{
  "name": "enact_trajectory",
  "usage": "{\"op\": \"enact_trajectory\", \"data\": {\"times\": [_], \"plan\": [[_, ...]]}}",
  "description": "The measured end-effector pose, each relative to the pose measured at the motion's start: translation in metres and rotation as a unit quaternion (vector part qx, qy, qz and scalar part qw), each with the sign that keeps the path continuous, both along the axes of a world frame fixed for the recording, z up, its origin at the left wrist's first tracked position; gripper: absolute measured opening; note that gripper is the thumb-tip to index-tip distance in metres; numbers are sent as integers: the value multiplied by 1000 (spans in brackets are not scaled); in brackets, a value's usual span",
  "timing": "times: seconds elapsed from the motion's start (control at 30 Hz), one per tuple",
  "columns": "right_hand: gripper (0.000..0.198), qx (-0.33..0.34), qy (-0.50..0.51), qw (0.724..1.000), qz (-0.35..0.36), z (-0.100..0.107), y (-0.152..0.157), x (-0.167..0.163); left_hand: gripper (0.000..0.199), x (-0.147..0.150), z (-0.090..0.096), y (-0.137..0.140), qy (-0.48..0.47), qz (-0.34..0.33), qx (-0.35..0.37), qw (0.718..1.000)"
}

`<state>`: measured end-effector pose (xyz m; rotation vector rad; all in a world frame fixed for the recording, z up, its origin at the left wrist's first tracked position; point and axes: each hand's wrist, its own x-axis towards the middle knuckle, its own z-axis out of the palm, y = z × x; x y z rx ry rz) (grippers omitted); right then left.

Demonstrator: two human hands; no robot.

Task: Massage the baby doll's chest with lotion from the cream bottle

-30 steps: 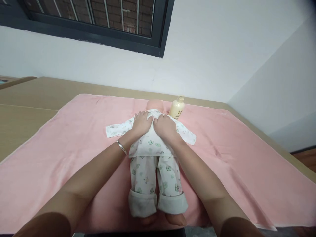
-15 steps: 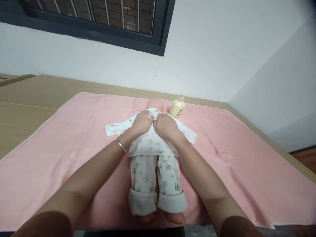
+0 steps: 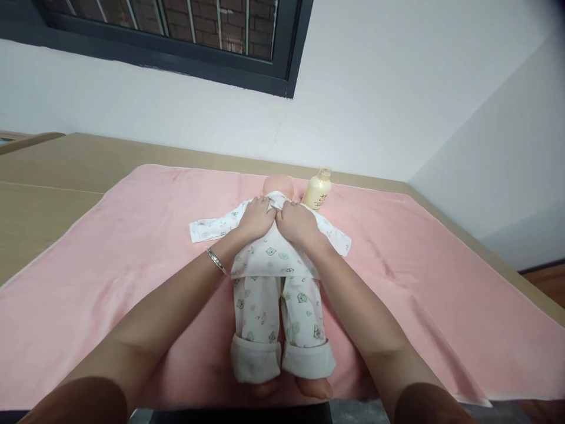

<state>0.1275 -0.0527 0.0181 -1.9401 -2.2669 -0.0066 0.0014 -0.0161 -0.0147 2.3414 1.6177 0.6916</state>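
A baby doll [image 3: 279,186] lies lengthwise on a pink blanket, its bald head away from me and its feet near the front edge. It wears a white printed shirt [image 3: 269,254] and matching trousers [image 3: 262,306] with turned-up cuffs. My left hand [image 3: 256,218] is closed on the upper part of the shirt, just below the collar. Beside it, nearly touching, my right hand [image 3: 296,222] is closed on the shirt too. Both sets of fingers are bent, and their tips are partly hidden. The shirt's sleeves stretch out to both sides.
A pale yellow bottle [image 3: 316,191] stands right of the doll's head. The pink blanket [image 3: 397,306] covers much of the wooden table [image 3: 57,168]. Behind the table rises a white wall [image 3: 212,121] with a dark-framed window [image 3: 285,76].
My fingers have shifted slightly at the collar, and the cloth between them is more bunched. The doll and bottle stay in place.
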Motion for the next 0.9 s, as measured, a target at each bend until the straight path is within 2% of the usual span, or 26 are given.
{"op": "enact_trajectory", "data": {"times": [0.1, 0.2, 0.3, 0.47, 0.63, 0.73, 0.9], "plan": [[43, -11, 9, 1000, -13, 4, -3, 1, 40, 2, -2, -5, -4, 13, 28, 1000], [48, -43, 64, 997, -9, 2, 10, 13, 41, 10, -1, -17, 20, 39, 48, 998], [53, -36, 100, 994, -22, -2, 21, 21, 39, 14, 1, -24, 35, 36, 57, 997], [55, -11, 51, 998, -34, 0, 6, 7, 36, 3, 4, -12, 1, 17, 22, 1000], [45, 1, 14, 999, -31, 6, -10, -4, 39, -5, 2, -2, -2, 19, 4, 1000], [47, -17, 36, 999, -21, 3, 2, 5, 44, 3, 0, -12, 28, 35, 17, 999], [48, -20, 90, 996, 11, -7, 27, 23, 40, 13, 2, -26, 57, 30, 62, 996]]}}
